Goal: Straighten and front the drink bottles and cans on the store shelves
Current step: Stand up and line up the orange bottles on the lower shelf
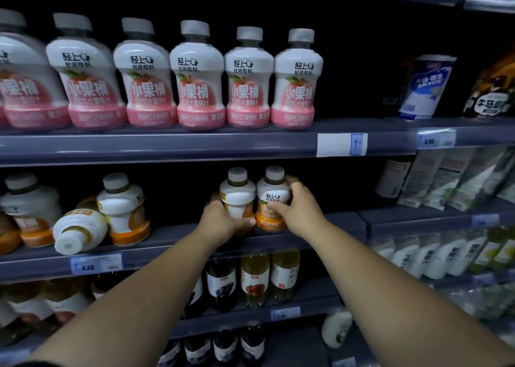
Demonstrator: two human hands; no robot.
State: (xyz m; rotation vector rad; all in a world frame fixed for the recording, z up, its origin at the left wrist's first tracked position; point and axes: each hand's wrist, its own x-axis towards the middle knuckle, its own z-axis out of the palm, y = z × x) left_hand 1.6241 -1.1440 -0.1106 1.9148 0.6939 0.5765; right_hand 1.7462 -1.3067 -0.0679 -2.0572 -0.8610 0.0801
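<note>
Our left hand (220,221) grips one orange bottle (237,198), our right hand (302,207) the next bottle (273,198) just beside it; both stand upright, right of the toppled bottle (79,230).

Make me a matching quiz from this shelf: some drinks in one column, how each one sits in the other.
1. pink bottles
2. orange bottle above the 4.20 tag
3. label-forward orange bottle
4. its left neighbour

A. gripped by the right hand
B. lying on its side
C. upright in a row, upper shelf
D. gripped by the left hand

Pairs: 1-C, 2-B, 3-A, 4-D
</note>
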